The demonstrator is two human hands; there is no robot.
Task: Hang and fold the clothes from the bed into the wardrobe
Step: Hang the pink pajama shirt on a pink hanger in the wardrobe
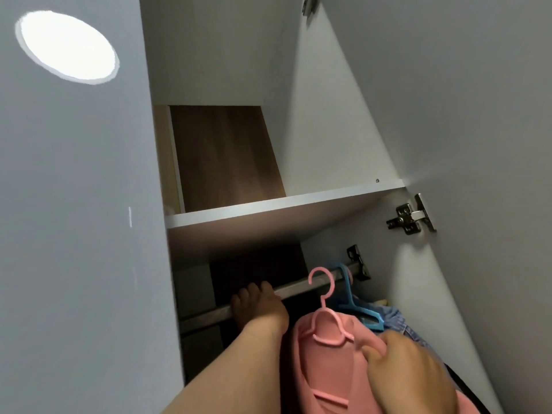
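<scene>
I look up into the open wardrobe. A pink garment (331, 372) sits on a pink hanger (324, 297), whose hook is over the grey hanging rail (295, 286). My right hand (409, 372) grips the garment's shoulder at the hanger's right arm. My left hand (258, 303) is higher up on the left, its fingers curled over the rail. A blue hanger (355, 303) with a blue denim garment (400, 324) hangs on the rail just right of the pink one.
A white shelf (283, 210) runs above the rail, with a brown back panel (227, 153) behind it. The open wardrobe door (463, 144) with a metal hinge (412, 216) stands on the right. A wall with a round ceiling light (67, 47) is on the left.
</scene>
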